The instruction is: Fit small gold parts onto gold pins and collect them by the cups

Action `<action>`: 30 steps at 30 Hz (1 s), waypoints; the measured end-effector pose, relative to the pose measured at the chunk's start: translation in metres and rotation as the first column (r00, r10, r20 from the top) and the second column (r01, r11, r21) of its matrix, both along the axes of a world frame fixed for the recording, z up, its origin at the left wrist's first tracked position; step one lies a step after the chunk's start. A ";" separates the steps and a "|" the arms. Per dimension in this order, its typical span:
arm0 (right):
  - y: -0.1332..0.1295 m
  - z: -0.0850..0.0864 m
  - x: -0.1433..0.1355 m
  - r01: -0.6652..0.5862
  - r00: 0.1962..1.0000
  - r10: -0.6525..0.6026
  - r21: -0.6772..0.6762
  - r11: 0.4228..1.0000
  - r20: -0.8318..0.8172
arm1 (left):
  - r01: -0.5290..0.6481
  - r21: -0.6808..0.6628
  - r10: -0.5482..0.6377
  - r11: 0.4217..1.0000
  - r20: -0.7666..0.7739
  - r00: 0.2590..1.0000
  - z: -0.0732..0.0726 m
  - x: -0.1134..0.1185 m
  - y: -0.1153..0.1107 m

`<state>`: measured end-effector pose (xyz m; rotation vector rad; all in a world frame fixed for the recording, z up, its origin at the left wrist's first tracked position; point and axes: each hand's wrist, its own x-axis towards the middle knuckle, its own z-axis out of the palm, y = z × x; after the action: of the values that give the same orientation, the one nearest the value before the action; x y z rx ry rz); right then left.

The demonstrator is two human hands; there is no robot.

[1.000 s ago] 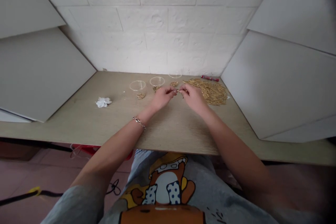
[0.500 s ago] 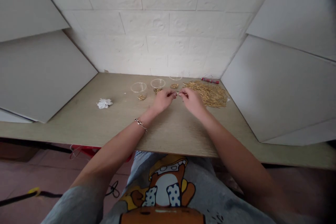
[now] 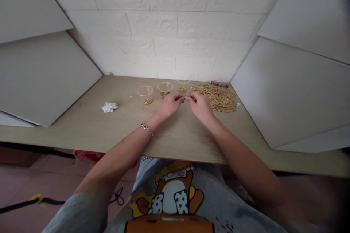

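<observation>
Over the table, my left hand (image 3: 172,104) and my right hand (image 3: 201,106) meet almost fingertip to fingertip. Both are closed in a pinch. Something small and thin seems to lie between the fingertips, too small to make out. Just right of my right hand, and partly behind it, spreads a wide heap of thin gold-coloured sticks (image 3: 222,99). Beyond my left hand lies a small pile of short golden pieces (image 3: 164,94), partly hidden by it. Similar little piles are a golden one to the left (image 3: 148,101) and another farther back (image 3: 182,89).
Three clear round plastic dishes, a left one (image 3: 145,90), a middle one (image 3: 165,86) and a right one (image 3: 183,80), stand near the wall. A red pen-like tube (image 3: 219,85) lies behind the heap. Crumpled white tissue (image 3: 109,107) rests at left. Pale panels flank the table (image 3: 120,131).
Both hands stay in nearly the same place, still pinching close together. The right fingers look slightly more curled, and the whole view has shifted a little.
</observation>
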<state>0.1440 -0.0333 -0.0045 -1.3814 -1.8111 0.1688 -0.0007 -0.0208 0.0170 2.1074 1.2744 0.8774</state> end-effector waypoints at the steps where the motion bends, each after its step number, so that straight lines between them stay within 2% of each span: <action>1: 0.000 0.001 0.000 -0.005 1.000 0.005 -0.013 1.000 -0.016 | 0.003 0.017 -0.003 1.000 -0.004 1.000 0.000 0.000 0.000; 8: 0.000 0.008 0.000 -0.073 0.978 0.038 -0.167 0.983 -0.205 | 0.079 0.052 -0.082 0.995 0.043 0.996 -0.003 -0.004 0.005; 16: 0.004 0.009 0.003 -0.238 0.904 0.134 -0.218 0.947 -0.407 | 0.168 -0.006 -0.166 0.986 0.151 0.975 -0.003 -0.006 0.011; 25: 0.001 0.016 0.002 -0.238 0.901 0.123 -0.238 0.942 -0.417 | 0.210 -0.028 -0.202 0.977 0.186 0.962 -0.003 -0.006 0.010; 30: 0.002 0.012 0.003 -0.214 0.924 0.122 -0.227 0.950 -0.363 | 0.146 0.040 -0.149 0.988 0.069 0.986 -0.001 -0.009 0.010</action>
<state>0.1474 -0.0314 0.0077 -1.2736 -1.6476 0.7230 -0.0093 -0.0108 0.0160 2.1457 1.0588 0.9078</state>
